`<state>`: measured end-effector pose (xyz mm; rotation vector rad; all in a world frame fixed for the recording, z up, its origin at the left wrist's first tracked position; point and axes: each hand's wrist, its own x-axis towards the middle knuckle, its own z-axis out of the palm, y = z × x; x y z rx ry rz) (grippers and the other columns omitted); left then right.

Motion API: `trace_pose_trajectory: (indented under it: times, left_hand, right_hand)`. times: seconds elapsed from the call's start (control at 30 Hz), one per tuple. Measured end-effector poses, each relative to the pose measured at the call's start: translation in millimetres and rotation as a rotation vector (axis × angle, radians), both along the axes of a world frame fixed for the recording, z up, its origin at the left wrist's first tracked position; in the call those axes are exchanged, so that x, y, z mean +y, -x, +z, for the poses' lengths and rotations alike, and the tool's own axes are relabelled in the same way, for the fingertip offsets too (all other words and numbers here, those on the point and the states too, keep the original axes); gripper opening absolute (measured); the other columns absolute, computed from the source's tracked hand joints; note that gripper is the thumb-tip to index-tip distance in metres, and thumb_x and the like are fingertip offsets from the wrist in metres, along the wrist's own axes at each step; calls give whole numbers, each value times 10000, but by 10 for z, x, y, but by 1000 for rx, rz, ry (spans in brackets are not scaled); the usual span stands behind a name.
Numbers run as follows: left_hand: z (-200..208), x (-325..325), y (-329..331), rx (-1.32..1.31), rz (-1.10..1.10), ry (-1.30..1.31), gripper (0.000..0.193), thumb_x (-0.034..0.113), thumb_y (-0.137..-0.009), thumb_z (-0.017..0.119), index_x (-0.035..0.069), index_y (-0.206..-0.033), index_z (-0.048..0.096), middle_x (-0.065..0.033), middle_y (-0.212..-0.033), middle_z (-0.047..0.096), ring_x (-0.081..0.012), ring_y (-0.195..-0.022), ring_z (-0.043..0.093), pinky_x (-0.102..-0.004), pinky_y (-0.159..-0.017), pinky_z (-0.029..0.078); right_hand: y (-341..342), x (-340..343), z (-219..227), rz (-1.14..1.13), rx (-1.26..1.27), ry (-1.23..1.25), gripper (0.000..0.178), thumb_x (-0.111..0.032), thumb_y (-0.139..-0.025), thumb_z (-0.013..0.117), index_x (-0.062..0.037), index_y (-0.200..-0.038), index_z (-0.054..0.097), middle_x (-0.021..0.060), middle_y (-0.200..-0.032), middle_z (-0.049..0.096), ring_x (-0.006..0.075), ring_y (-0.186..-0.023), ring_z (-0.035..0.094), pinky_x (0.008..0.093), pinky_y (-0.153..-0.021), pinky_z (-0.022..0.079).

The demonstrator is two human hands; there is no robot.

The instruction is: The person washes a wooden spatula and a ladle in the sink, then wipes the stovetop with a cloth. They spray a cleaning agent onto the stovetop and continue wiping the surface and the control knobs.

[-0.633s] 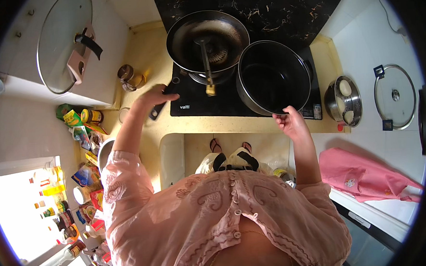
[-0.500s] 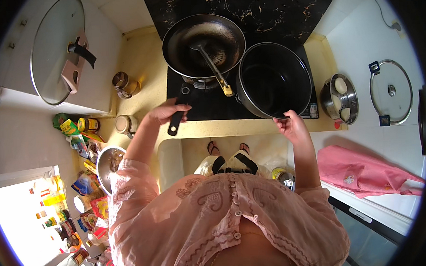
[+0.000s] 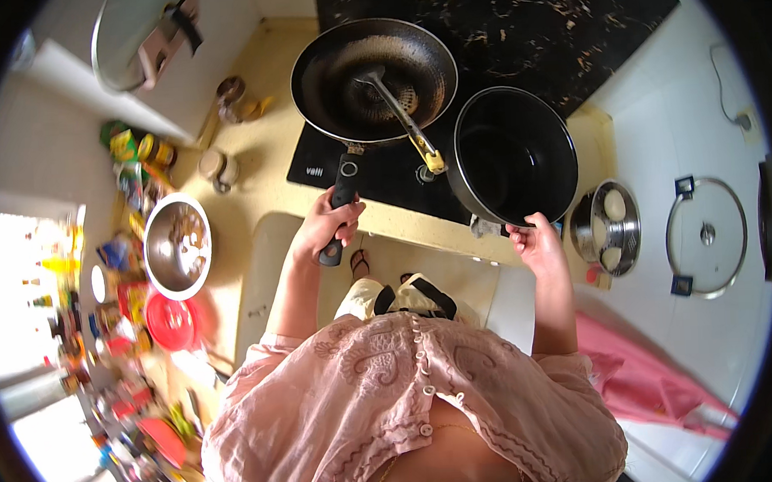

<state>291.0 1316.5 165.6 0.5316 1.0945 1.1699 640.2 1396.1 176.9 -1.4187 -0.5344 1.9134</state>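
Observation:
My left hand (image 3: 330, 224) is closed around the black handle (image 3: 345, 180) of a dark wok (image 3: 326, 96) on the left of the stove. A spatula (image 3: 396, 105) with a yellow handle end lies in the wok, tilted over its near rim. To the right, my right hand (image 3: 540, 248) pinches the near edge of a deep black pot (image 3: 508, 160), thumb on the rim. The pot stands at the stove's right side, its dark inside showing only glints. Beside my right fingers, under the pot, is a small greyish piece (image 3: 484, 227) too unclear to name.
A steel colander (image 3: 630, 244) with pale round pieces stands right of the pot. Glass lids hang on both walls. At left are a steel bowl (image 3: 156, 269) with food pieces, a red basin (image 3: 165, 321), jars (image 3: 219, 169) and several packets. A pink apron (image 3: 629, 377) hangs at lower right.
My left fingers have wrapped fully around the wok handle. The view has turned, bringing more of the left counter in. My right hand keeps its hold on the pot's edge.

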Motion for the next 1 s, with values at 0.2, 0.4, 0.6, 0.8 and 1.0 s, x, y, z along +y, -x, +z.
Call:
trace_pose_trajectory:
  times: [0.2,0.4,0.6,0.8,1.0]
  left_hand:
    - [317,-1067,-529,-17,294,1,238,76,-746,622,42,-862,417,17,-532,402,-52,-360,361,-200,-329,327]
    - [502,-2361,-1190,-17,735,0,265,63,-745,631,56,-862,394,16,-526,405,-52,-343,345,-208,-321,314]
    - [567,-3710,-1917,1,1182,-37,290,63,-756,640,66,-897,386,24,-536,394,-42,-356,346,-206,-322,308]
    - [698,-4772,-2962,70,1552,-148,233,62,-778,606,49,-900,407,11,-556,420,-46,-376,361,-211,-340,341]
    - [665,-5796,-3892,157,1972,-131,231,47,-784,599,40,-899,398,6,-564,430,-42,-361,395,-209,-333,359]
  right_hand:
    - [-48,306,-3,316,7,-35,223,-170,-777,526,28,-881,532,178,-758,609,164,-545,528,239,-456,396]
    - [600,212,130,731,23,-60,191,-159,-779,536,17,-854,536,156,-748,608,163,-542,528,244,-441,389]
    - [1498,-675,129,1148,20,-146,163,-213,-768,575,-53,-800,556,85,-708,609,116,-516,515,200,-395,378]
    - [2098,-1921,201,1584,155,-88,165,-175,-791,521,-37,-881,537,91,-712,586,129,-530,501,210,-419,373]
    - [2380,-3817,272,1975,189,54,138,-177,-822,498,-43,-851,515,101,-711,581,137,-523,510,211,-407,396]
